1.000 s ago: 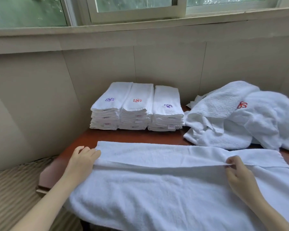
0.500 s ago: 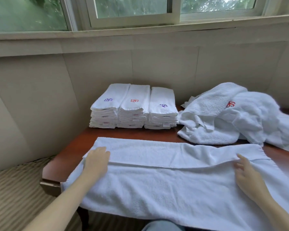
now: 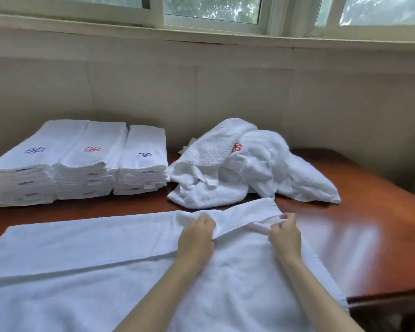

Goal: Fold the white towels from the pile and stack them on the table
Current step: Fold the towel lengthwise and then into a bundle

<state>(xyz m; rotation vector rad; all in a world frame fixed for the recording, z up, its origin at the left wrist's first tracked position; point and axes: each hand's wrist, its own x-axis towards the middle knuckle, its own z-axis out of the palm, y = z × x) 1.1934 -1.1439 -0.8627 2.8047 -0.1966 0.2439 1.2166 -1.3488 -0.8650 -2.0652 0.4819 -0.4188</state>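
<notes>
- Reddish, glossy wooden table (image 3: 369, 236) set against a beige panelled wall (image 3: 249, 97) under a window (image 3: 211, 10); green leaves show through the glass.
- Open room: bare tabletop runs down the right side, from the back right corner to the near edge, with glare on it. A narrow bare strip also lies between the stacks and the spread towel at the left.
- Spread towel (image 3: 82, 255), white, lies lengthwise along the near edge and covers that edge at the left and middle. Its far long side is folded toward the person, making a flap with a straight edge line.
- Left hand (image 3: 197, 236): fingers curled round the flap's edge near the towel's right end, holding it a little raised.
- Right hand (image 3: 285, 233): just beside the left, thumb and fingers pinching the flap's corner at the towel's right end.
- Folded stacks (image 3: 91, 168): three, side by side and touching, at the back left by the wall. Top towels carry flower emblems: purple, red, purple, left to right.
- Pile (image 3: 244, 168) of unfolded white towels, rumpled, at the back middle, just right of the stacks; a red emblem shows on top. Its near side comes close to the spread towel's far right corner; cannot tell whether they touch.
</notes>
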